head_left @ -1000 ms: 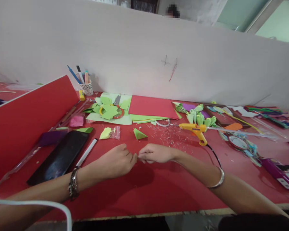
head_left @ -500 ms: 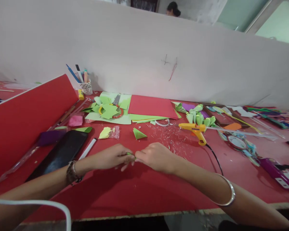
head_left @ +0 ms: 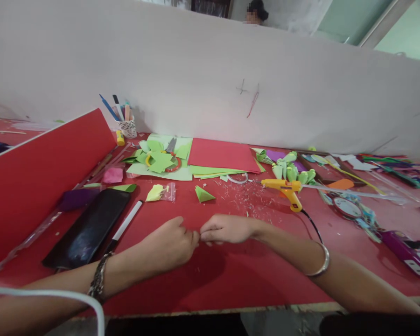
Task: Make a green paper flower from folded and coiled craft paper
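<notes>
I have both hands low over the red table (head_left: 231, 280), fingertips meeting at the middle. My left hand (head_left: 170, 245) is curled into a loose fist, my right hand (head_left: 224, 228) pinched narrow against it. Whatever sits between the fingertips is too small for me to make out, so I cannot tell what the grip holds. Just beyond them lies a folded green paper triangle (head_left: 203, 194). The yellow glue gun (head_left: 285, 189) rests to the right, a black phone (head_left: 87, 228) and a white marker (head_left: 126, 224) to the left.
</notes>
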### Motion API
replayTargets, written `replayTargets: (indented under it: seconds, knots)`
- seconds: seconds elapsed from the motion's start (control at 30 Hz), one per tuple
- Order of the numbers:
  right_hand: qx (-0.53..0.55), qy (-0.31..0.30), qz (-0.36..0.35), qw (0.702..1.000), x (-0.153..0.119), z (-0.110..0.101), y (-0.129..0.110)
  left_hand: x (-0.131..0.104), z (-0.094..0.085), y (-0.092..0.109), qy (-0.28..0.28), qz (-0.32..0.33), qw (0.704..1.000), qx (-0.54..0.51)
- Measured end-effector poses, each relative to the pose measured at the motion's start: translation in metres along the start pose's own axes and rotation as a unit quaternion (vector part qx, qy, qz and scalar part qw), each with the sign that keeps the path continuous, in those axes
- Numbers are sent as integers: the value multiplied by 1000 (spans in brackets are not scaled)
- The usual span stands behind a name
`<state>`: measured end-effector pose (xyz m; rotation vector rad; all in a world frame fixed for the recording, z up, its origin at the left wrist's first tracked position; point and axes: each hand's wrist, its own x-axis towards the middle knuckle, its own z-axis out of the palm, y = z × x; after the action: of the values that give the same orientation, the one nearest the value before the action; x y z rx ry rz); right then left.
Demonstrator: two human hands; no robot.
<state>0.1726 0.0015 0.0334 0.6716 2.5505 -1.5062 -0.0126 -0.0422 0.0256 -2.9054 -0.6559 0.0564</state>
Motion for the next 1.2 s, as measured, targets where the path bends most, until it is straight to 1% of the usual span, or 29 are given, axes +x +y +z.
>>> replayTargets:
  seconds: [0.03, 0.07, 0.1, 0.13, 0.17, 0.2, 0.23, 0.27, 0.3, 0.33, 0.37, 0.4, 0.43, 0.5, 0.53, 0.57, 0.6, 0.63, 0.7, 0.77, 0.8, 0.83, 0.9, 0.97, 1.03, 1.1, 1.13, 1.17, 1.2]
  knots:
    - [13, -4, 13, 1000, 0, -1, 0, 1, 0, -3, -4, -18, 1000, -19]
    - [3, 7, 18, 1000, 0, -3, 0, 2, 0, -8, -9, -41, 997, -58]
    - [-32, 34, 16, 999, 0, -3, -1, 2, 0, -14, -17, -65, 990, -121]
    - [-89, 72, 11, 993, -1, -3, -3, 3, 0, -21, -21, -102, 973, -204]
    - [-164, 113, 3, 980, -1, -2, -5, 3, -1, -27, -54, -106, 939, -324]
    - [-250, 152, -7, 956, -1, 0, -8, 3, -1, -33, -82, -113, 888, -438]
    - [-336, 181, -17, 924, -1, 3, -9, 3, -2, -38, -103, -120, 833, -530]
    - [-411, 199, -27, 889, -1, 6, -11, 3, -2, -42, -124, -119, 784, -596]
    - [-469, 208, -35, 858, -1, 8, -11, 3, -3, -43, -136, -120, 750, -636]
    - [-510, 212, -40, 833, -1, 11, -11, 2, -4, -44, -140, -119, 737, -650]
    - [-533, 213, -40, 818, -1, 13, -11, 2, -4, -43, -138, -116, 746, -641]
    - [-542, 212, -34, 812, -1, 15, -11, 2, -5, -41, -128, -113, 773, -611]
    - [-541, 208, -25, 815, -1, 16, -11, 2, -4, -39, -112, -109, 814, -560]
    - [-520, 190, 1, 833, -2, 16, -11, 2, -2, -34, -61, -102, 908, -403]
    - [-502, 180, 16, 846, -3, 15, -12, 3, 0, -32, -33, -91, 945, -312]
    - [-478, 173, 32, 861, -3, 14, -13, 3, 3, -29, -8, -73, 971, -226]
    - [-448, 170, 47, 876, -4, 13, -13, 3, 5, -28, 13, -49, 987, -150]
    - [-412, 170, 56, 894, -4, 11, -13, 4, 7, -26, 28, -26, 996, -87]
    - [-316, 174, 47, 931, -4, 8, -12, 5, 9, -24, 36, 8, 999, 5]
    - [-186, 162, 22, 969, -3, 4, -7, 7, 7, -21, 35, 18, 997, 68]
    - [-114, 148, 16, 982, -3, 3, -4, 8, 5, -21, 35, 21, 995, 90]
    - [-44, 129, 17, 991, -3, 2, -1, 8, 4, -20, 37, 27, 993, 106]
    - [65, 89, 30, 993, -3, 1, 5, 8, 2, -20, 49, 40, 990, 124]
    - [109, 68, 42, 991, -2, 2, 9, 8, 4, -22, 58, 45, 990, 120]
    - [77, 77, 44, 993, -1, 4, 9, 9, 8, -27, 52, 36, 995, 80]
    - [-47, 130, 42, 989, 0, 5, 8, 9, 12, -32, 32, -11, 999, -5]
    - [-137, 164, 40, 976, 1, 5, 7, 10, 12, -35, 16, -47, 996, -72]
    - [-235, 193, 34, 952, 1, 6, 6, 11, 12, -38, -5, -89, 983, -159]
    - [-329, 215, 23, 919, 0, 7, 5, 11, 10, -40, -35, -118, 955, -269]
